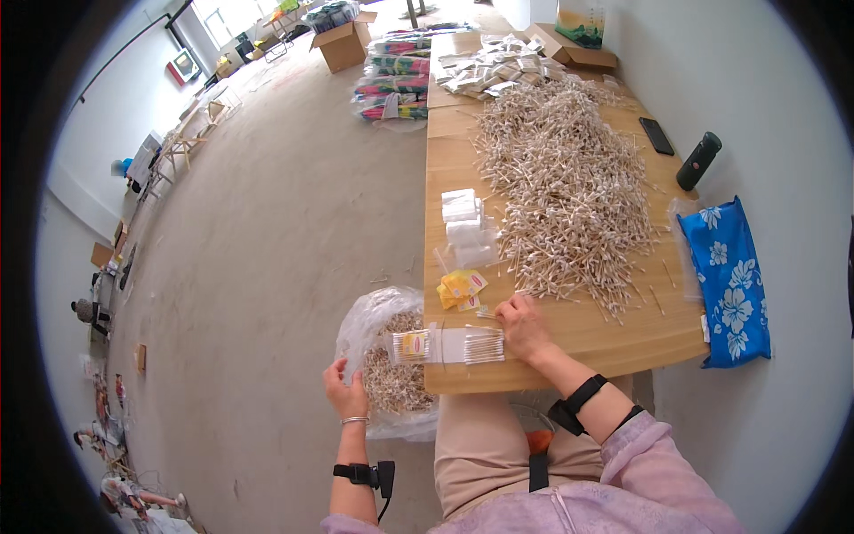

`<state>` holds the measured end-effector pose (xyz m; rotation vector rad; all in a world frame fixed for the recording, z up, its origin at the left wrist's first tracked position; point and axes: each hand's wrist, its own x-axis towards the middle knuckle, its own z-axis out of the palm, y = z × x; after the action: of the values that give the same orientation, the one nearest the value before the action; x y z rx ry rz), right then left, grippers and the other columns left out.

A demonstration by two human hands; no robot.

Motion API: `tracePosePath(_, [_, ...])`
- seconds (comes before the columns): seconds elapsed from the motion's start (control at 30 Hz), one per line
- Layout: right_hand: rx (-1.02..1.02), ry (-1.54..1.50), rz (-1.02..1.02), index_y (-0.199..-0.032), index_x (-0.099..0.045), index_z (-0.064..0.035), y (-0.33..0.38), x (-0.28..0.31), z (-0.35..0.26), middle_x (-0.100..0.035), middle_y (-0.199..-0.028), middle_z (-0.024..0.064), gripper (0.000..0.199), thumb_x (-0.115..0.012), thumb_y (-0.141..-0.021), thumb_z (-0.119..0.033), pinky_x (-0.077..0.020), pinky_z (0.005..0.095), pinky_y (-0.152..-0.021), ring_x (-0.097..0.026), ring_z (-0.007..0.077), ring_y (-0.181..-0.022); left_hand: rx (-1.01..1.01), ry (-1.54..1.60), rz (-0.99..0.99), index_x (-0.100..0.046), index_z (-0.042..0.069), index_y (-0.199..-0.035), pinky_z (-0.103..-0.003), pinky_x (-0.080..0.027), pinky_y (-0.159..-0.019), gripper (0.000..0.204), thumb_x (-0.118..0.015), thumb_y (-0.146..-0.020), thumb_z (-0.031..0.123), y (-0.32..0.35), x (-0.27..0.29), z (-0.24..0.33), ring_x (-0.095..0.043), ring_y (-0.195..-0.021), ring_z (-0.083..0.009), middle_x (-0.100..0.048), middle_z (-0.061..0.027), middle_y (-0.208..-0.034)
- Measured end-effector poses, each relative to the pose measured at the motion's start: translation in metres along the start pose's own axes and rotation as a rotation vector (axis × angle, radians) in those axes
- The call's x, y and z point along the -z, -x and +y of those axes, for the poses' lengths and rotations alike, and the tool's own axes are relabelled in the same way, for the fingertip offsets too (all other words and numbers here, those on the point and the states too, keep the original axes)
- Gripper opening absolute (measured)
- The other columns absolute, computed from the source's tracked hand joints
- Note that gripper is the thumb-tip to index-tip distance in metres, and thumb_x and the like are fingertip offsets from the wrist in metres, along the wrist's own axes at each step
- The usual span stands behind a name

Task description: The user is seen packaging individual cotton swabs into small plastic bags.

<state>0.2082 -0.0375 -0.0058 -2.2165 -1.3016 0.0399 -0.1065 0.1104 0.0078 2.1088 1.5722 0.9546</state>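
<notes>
Setting: a bare workroom used for hand-packing, more small workshop than home. Evidence: long pale wooden table at centre right bearing a large loose heap of cotton swabs, with a mound of small filled clear packets at its far end. Upper centre: stacked colourful bundles and an open brown cardboard box on plain grey concrete floor. White walls; windows at upper left.

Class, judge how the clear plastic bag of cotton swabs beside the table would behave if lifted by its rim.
The bag looks thin and crumpled, so probably floppy. Filled with swabs, it likely sags but stays light. The left hand holds its rim.
</notes>
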Motion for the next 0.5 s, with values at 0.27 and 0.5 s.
tracePosePath(0.27, [0.025, -0.095, -0.035, -0.084, -0.066, -0.0134, 0.011, -0.002, -0.002, -0.055, -0.097, 0.0047, 0.012, -0.057, -0.079, -0.007, -0.0445, 0.0394, -0.086, -0.051, 0.0259, -0.099, -0.213, 0.486, -0.250, -0.056, 0.001, -0.120, -0.036, -0.044, -0.093, 0.037, -0.054, -0.084, -0.003, 0.027, -0.063, 0.102, -0.056, -0.106, -0.0269, -0.059, -0.0135, -0.118])
tracePosePath(0.5, [0.019, -0.080, 0.034, -0.097, -0.067, -0.0122, 0.030, -0.002, -0.021, -0.052, -0.117, 0.0105, 0.022, -0.056, -0.079, -0.005, -0.0379, 0.0413, -0.095, -0.047, 0.0303, -0.112, 0.067, 0.895, -0.430, -0.045, -0.001, -0.135, -0.033, -0.034, -0.108, 0.038, -0.043, -0.098, 0.006, 0.042, -0.139, 0.104, -0.045, -0.128, -0.0220, -0.049, -0.0137, -0.137])
